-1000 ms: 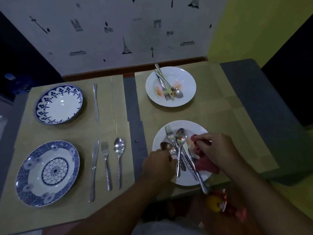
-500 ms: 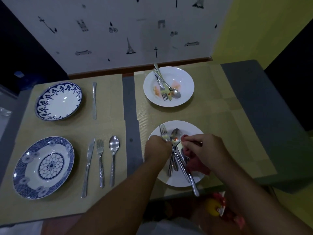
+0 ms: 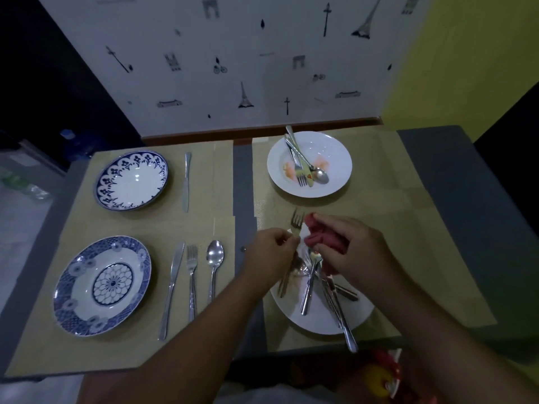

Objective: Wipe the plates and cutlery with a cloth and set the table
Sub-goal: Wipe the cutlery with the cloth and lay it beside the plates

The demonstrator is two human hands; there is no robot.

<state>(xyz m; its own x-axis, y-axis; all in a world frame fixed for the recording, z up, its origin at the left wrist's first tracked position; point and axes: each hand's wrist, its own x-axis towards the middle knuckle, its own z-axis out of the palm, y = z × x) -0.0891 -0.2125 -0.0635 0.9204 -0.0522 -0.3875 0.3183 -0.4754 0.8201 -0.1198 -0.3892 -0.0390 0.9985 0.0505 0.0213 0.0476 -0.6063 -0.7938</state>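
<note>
A white plate (image 3: 320, 319) lies near me on the right mat, with several spoons and knives (image 3: 309, 287) heaped on it. My left hand (image 3: 269, 253) pinches a fork (image 3: 297, 221) by its neck, tines pointing away, lifted above the plate. My right hand (image 3: 355, 252) holds a red cloth (image 3: 323, 236) bunched against the fork. Farther back, a second white plate (image 3: 335, 158) carries a fork, a spoon, a knife and orange smears.
On the left mat sit two blue-patterned plates (image 3: 131, 179) (image 3: 102, 284). A knife (image 3: 186, 182) lies by the far one; a knife (image 3: 172, 290), fork (image 3: 191, 281) and spoon (image 3: 214, 266) lie beside the near one. A wall borders the table's far edge.
My left hand has lifted the fork out of the pile on the near plate. My right hand has brought the red cloth up against it.
</note>
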